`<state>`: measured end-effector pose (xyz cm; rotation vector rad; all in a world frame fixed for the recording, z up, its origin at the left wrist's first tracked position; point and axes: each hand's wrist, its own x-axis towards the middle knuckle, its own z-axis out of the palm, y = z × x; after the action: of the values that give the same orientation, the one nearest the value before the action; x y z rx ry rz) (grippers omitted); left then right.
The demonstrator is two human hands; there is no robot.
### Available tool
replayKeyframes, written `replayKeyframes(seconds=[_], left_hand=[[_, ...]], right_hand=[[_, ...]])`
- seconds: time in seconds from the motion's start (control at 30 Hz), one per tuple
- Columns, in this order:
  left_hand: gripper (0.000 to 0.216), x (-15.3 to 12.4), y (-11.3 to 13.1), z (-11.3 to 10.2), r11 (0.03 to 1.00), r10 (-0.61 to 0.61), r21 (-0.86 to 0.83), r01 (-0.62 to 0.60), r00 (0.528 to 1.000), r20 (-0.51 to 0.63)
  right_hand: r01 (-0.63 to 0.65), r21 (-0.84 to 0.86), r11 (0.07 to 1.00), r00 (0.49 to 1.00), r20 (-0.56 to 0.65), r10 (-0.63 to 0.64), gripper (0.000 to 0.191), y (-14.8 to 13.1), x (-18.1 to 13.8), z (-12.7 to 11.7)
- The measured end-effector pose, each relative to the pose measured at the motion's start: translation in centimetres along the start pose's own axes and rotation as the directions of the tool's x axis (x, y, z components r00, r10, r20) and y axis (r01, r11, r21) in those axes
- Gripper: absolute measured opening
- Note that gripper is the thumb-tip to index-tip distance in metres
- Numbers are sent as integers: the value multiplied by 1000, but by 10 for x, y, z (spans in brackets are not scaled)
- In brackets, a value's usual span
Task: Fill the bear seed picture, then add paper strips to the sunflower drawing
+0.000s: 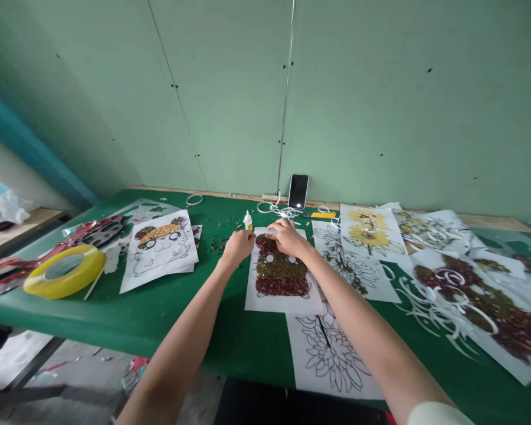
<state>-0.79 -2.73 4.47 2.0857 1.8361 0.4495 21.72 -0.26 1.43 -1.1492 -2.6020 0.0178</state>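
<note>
A sheet of white paper (281, 303) with a cartoon animal drawing, filled with dark red and olive-green bits (279, 274), lies on the green-covered table in front of me. My left hand (239, 248) is closed in a pinch at the sheet's upper left edge; whatever its fingers hold is too small to make out. Across the top of the drawing reaches my right hand (287, 238), fingers bent together near the animal's ear, their tips partly hidden. Just behind my left hand stands a small white glue bottle (248, 222). Loose dark bits (218, 243) are scattered left of the sheet.
On the left lie a roll of yellow tape (66, 273) and a partly filled cartoon sheet (161, 251). A phone (298, 192) leans on the wall near a yellow utility knife (323, 215). Flower drawings (331, 360), white paper strips (429, 307) and another decorated sheet (482, 295) cover the right.
</note>
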Motion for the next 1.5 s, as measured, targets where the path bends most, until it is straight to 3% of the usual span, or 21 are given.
replayKeyframes(seconds=[0.83, 1.07, 1.5], left_hand=[[40, 2, -4, 2, 999, -7, -42, 7, 1000, -1], [40, 2, -3, 3, 999, -11, -40, 11, 1000, -7], [37, 2, -2, 2, 1000, -13, -20, 13, 1000, -2]], right_hand=[[63, 25, 998, 996, 56, -65, 51, 1, 0, -12], [74, -1, 997, 997, 20, -74, 60, 1, -2, -15], [98, -11, 995, 994, 56, -98, 49, -7, 0, -21]])
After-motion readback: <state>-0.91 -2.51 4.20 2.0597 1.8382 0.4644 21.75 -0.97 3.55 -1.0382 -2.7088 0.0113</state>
